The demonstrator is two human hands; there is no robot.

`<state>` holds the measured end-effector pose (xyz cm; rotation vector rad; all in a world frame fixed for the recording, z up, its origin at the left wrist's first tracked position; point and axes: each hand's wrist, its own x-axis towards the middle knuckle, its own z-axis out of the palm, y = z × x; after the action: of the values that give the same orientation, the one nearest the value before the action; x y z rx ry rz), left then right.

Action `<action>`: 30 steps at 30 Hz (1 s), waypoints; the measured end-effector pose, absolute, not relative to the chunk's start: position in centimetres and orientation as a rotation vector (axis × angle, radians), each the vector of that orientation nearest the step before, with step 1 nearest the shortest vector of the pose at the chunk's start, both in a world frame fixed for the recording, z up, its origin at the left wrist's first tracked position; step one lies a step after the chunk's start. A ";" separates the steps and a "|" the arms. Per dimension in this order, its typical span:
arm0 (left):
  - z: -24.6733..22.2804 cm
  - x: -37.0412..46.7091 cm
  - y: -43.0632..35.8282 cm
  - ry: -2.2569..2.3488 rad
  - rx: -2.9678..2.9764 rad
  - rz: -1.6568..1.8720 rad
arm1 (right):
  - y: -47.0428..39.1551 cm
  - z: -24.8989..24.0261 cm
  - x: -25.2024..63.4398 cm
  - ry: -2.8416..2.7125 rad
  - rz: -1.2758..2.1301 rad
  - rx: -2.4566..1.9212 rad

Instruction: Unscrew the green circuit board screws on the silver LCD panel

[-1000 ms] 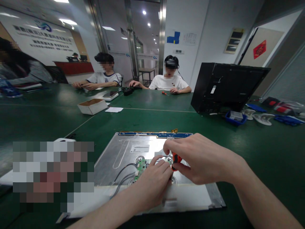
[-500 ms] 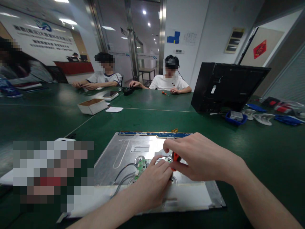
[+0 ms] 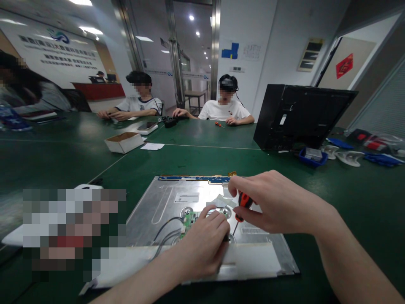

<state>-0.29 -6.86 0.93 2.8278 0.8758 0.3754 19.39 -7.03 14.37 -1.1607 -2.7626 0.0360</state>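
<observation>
A metal display panel [image 3: 148, 215] lies on the green table, with a blue circuit strip [image 3: 190, 179] along its far edge. My right hand [image 3: 265, 202] is closed round an orange and black screwdriver [image 3: 244, 200]; its shaft slants down toward a round metal mount [image 3: 232, 240] near my left hand. My left hand [image 3: 209, 236] rests over the green circuit board [image 3: 189, 219], fingers bent and close together; what lies under them is hidden. Dark cables [image 3: 166, 221] run from the board's left side.
Beyond the panel are a white box [image 3: 124, 142], papers [image 3: 152, 146] and a large black monitor [image 3: 300, 116]. A blue tray [image 3: 313, 157] stands at the right. Two people sit across the table, another at far left. A blurred-out patch covers the near left.
My right hand has moved slightly right with the screwdriver, whose shaft now shows. My left hand has hardly moved.
</observation>
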 end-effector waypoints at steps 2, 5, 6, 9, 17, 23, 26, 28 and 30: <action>1.6 -0.4 -6.7 0.891 2.820 0.380 | -7.2 14.5 19.8 -2.707 0.009 -1.183; 3.2 -0.9 -6.3 0.922 2.774 0.451 | -7.6 14.9 20.7 -2.539 -0.070 -1.264; 3.7 -1.4 -6.0 0.934 2.756 0.487 | -7.7 15.0 21.0 -2.468 -0.081 -1.287; 5.1 -3.5 -5.2 1.050 2.715 0.604 | -7.9 15.2 21.9 -2.308 -0.018 -1.270; 1.9 -13.5 -5.9 1.510 2.595 0.617 | -9.2 10.3 21.4 -2.030 0.271 -1.487; -1.8 -18.0 -9.2 1.673 2.560 0.468 | -10.3 3.6 19.4 -1.969 0.333 -1.849; -1.9 -18.5 -9.9 1.683 2.596 0.404 | -10.8 1.9 18.5 -2.011 0.248 -1.914; -2.0 -18.6 -9.9 1.672 2.602 0.405 | -11.0 1.5 17.9 -2.019 0.235 -1.981; -2.2 -18.7 -9.7 1.674 2.589 0.425 | -11.1 1.5 17.4 -2.002 0.235 -2.040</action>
<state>-18.67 -9.71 -2.15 2.5886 1.6743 0.4247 17.39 -11.10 1.53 -2.0396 -2.0024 0.2355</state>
